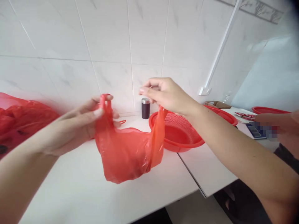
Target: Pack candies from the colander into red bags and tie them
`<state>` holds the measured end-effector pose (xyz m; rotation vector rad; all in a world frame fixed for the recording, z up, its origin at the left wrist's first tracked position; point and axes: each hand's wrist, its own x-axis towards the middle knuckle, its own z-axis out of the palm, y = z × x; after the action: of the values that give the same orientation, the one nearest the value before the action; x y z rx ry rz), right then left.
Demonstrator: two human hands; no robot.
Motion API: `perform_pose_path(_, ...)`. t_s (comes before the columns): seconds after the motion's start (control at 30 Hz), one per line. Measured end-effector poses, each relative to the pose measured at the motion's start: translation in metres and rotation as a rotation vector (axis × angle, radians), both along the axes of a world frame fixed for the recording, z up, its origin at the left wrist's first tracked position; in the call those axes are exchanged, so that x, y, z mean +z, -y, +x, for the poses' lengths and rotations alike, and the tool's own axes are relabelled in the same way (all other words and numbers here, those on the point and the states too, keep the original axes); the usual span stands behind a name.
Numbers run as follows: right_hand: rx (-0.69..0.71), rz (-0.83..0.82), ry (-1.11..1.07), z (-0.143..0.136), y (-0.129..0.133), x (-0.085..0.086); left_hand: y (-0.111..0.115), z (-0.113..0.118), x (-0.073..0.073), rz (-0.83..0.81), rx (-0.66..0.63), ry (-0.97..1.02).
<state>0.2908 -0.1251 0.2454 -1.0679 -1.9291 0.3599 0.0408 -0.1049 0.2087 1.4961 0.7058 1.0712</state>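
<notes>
A red plastic bag (130,152) hangs by its two handles above the white table, its bottom sagging with something darker inside that I cannot make out. My left hand (81,119) grips the left handle between thumb and fingers. The right handle is held up by my right hand (161,91), whose thumb and fingers are pinched together. Behind the bag's right side sits a red perforated basket (179,130).
On the white table (77,183), more red bags (23,118) lie at the left. A black cup (145,109) stands near the tiled wall. Another red basket (224,115), a cardboard box (217,105) and another person's arm (277,124) are at the right.
</notes>
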Motion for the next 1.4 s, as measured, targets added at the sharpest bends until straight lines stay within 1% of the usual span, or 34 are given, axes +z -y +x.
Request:
perform_pose_path(0.07, 0.089, -0.146, 0.018, -0.019, -0.006, 0.005, 0.004, 0.013, -0.001, -0.007, -0.229, -0.204)
perform_pose_path(0.1, 0.134, -0.207, 0.02, -0.029, -0.009, 0.006, 0.006, 0.02, -0.003, 0.024, -0.298, -0.29)
perform_pose_path(0.17, 0.202, -0.266, -0.01, -0.048, -0.015, 0.003, 0.009, 0.034, -0.008, 0.096, -0.356, -0.398)
perform_pose_path(0.2, 0.226, -0.27, -0.041, -0.057, -0.017, 0.001, 0.009, 0.04, -0.011, 0.096, -0.387, -0.429)
perform_pose_path(0.27, 0.273, -0.281, -0.118, -0.071, -0.02, -0.005, 0.007, 0.048, -0.019, 0.022, -0.421, -0.443)
perform_pose_path(0.33, 0.329, -0.316, -0.198, -0.076, -0.021, -0.011, 0.002, 0.052, -0.025, -0.088, -0.381, -0.424)
perform_pose_path(0.4, 0.34, -0.32, -0.267, -0.071, -0.022, -0.019, -0.003, 0.05, -0.031, -0.151, -0.319, -0.396)
perform_pose_path(0.5, 0.287, -0.309, -0.244, -0.05, -0.024, -0.036, -0.011, 0.044, -0.038, -0.197, -0.278, -0.336)
perform_pose_path(0.6, 0.291, -0.419, -0.141, -0.028, -0.022, -0.056, -0.018, 0.038, -0.045, -0.241, -0.254, -0.285)
perform_pose_path(0.63, 0.27, -0.418, -0.144, -0.023, -0.02, -0.062, -0.02, 0.036, -0.047, -0.255, -0.244, -0.272)
perform_pose_path(0.7, 0.184, -0.332, -0.205, -0.016, -0.012, -0.071, -0.025, 0.033, -0.051, -0.259, -0.213, -0.243)
perform_pose_path(0.77, 0.117, -0.211, -0.252, -0.014, -0.005, -0.075, -0.029, 0.031, -0.053, -0.236, -0.192, -0.231)
perform_pose_path(0.83, 0.096, -0.13, -0.214, -0.016, -0.001, -0.078, -0.029, 0.028, -0.054, -0.207, -0.202, -0.261)
perform_pose_path(0.93, 0.09, -0.1, -0.073, -0.022, -0.008, -0.086, -0.027, 0.027, -0.052, -0.175, -0.242, -0.324)
perform_pose_path(1.0, 0.114, -0.105, -0.039, -0.025, -0.015, -0.09, -0.025, 0.026, -0.051, -0.163, -0.243, -0.329)
perform_pose_path(1.07, 0.083, -0.054, -0.115, -0.026, -0.017, -0.091, -0.026, 0.026, -0.052, -0.163, -0.227, -0.288)
perform_pose_path(1.13, 0.007, 0.009, -0.253, -0.023, -0.011, -0.087, -0.028, 0.025, -0.053, -0.164, -0.229, -0.225)
perform_pose_path(1.17, 0.004, 0.013, -0.295, -0.021, -0.005, -0.085, -0.03, 0.024, -0.053, -0.154, -0.235, -0.2)
perform_pose_path(1.2, 0.045, -0.003, -0.302, -0.019, 0.001, -0.082, -0.031, 0.022, -0.053, -0.137, -0.246, -0.19)
perform_pose_path(1.27, 0.209, -0.079, -0.244, -0.017, 0.012, -0.081, -0.033, 0.02, -0.053, -0.086, -0.278, -0.223)
perform_pose_path(1.3, 0.283, -0.114, -0.225, -0.018, 0.014, -0.083, -0.032, 0.02, -0.052, -0.05, -0.293, -0.263)
perform_pose_path(1.33, 0.323, -0.143, -0.234, -0.019, 0.015, -0.087, -0.031, 0.02, -0.052, -0.012, -0.307, -0.314)
perform_pose_path(1.37, 0.329, -0.171, -0.267, -0.02, 0.012, -0.093, -0.03, 0.02, -0.051, 0.025, -0.319, -0.376)
perform_pose_path(1.4, 0.305, -0.204, -0.307, -0.022, 0.008, -0.1, -0.029, 0.02, -0.051, 0.064, -0.327, -0.443)
